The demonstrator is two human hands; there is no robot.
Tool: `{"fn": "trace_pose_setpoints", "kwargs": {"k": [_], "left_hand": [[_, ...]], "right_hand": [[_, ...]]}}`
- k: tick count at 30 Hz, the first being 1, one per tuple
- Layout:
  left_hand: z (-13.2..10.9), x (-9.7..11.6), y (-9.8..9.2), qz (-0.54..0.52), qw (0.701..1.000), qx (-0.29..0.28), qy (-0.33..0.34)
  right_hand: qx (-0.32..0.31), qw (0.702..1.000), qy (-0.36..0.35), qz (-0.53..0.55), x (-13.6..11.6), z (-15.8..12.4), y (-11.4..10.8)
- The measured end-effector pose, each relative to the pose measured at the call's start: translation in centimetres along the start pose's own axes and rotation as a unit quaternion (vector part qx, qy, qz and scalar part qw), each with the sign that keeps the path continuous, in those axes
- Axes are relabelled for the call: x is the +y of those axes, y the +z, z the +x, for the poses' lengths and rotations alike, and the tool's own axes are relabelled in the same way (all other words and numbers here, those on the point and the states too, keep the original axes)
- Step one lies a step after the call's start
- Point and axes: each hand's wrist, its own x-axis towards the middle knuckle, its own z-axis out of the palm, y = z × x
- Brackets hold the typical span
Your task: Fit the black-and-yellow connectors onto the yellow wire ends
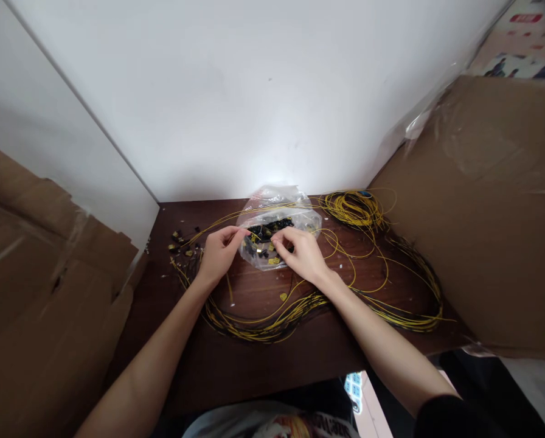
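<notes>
My left hand (pixel 218 252) is pinched on a thin yellow wire, whose end pokes out past the fingertips toward the right. Close by, my right hand (pixel 303 250) has thumb and forefinger pressed together; whatever is between them is too small to make out. Both hands hover over a clear plastic bag (pixel 279 198) that lies open with small black and yellow pieces (pixel 272 261) in it. A long bundle of yellow and black wires (pixel 263 331) curves in front of the bag and passes under my right forearm.
A coil of yellow wire (pixel 352 210) lies at the back right of the brown tabletop (pixel 236 371). Small black and yellow bits (pixel 176 238) are scattered at the left. Cardboard (pixel 482 213) stands on both sides, and a white wall (pixel 254 103) rises behind.
</notes>
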Motion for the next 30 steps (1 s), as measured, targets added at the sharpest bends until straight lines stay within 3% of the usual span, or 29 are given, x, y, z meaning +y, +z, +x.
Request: {"fn": "trace_pose_setpoints", "kwargs": {"k": [5, 10, 16, 30], "left_hand": [[-0.11, -0.23, 0.0, 0.156, 0.982, 0.001, 0.104], [-0.43, 0.41, 0.13, 0.181, 0.967, -0.039, 0.175], [-0.57, 0.07, 0.66, 0.172, 0.962, -0.071, 0.201], [-0.73, -0.01, 0.99, 0.177, 0.96, -0.047, 0.212]], "right_hand": [[-0.004, 1.0, -0.004, -0.003, 0.01, -0.05, 0.14], [-0.002, 1.0, -0.007, -0.004, -0.1, -0.06, 0.08], [-0.001, 1.0, -0.009, 0.003, -0.3, -0.08, 0.15], [-0.026, 0.999, 0.005, -0.019, 0.06, 0.03, -0.14]]}}
